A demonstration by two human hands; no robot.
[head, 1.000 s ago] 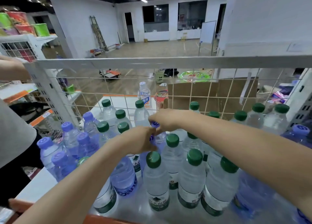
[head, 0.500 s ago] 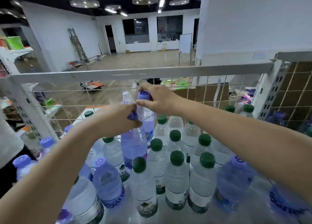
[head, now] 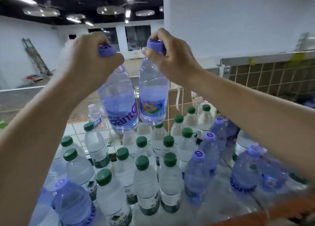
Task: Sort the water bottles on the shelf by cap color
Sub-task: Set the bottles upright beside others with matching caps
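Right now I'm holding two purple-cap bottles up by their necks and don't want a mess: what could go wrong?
1. Each hand, left and right, pinches only the cap end, so the left bottle or the right bottle may slip.
2. Both hang right above the green-cap bottles; a drop could topple several.
3. The two bottles hang close together and could knock if swung.

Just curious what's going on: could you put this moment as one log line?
step: lifting | left hand: purple-cap bottle by neck | right hand: second purple-cap bottle | both above green-cap bottles | shelf: unsorted
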